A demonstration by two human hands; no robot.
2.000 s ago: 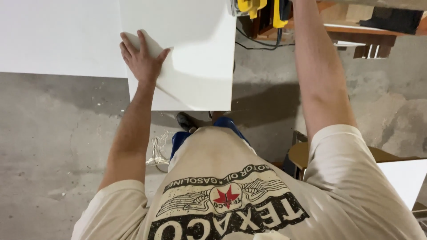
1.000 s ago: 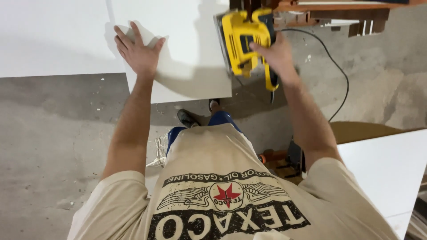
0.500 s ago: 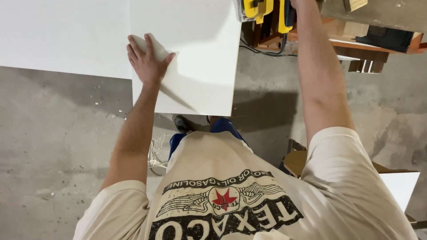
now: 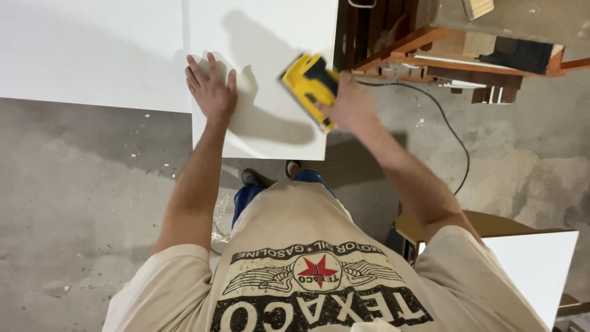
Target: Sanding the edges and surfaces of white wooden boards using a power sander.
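Observation:
My left hand [image 4: 211, 88] lies flat, fingers spread, on a white panel [image 4: 270, 37] near its left edge. My right hand [image 4: 347, 104] grips a yellow and black corded power sander [image 4: 309, 84], which is blurred and rests on or just above the same panel near its right side. The sander's black cord [image 4: 447, 132] trails off to the right across the floor. A second white panel [image 4: 86, 49] lies beside the first on the left, with a thin seam between them.
Grey concrete floor [image 4: 80, 203] lies below the panels. A wooden frame structure [image 4: 430, 49] stands at the upper right. Another white board [image 4: 534, 270] rests on a brown wooden stool [image 4: 485, 222] at the lower right. My shoes [image 4: 252, 178] show under the panel's near edge.
My right hand has brought the sander down from the top edge of view onto the panel's right side. My left hand has stayed pressed on the panel.

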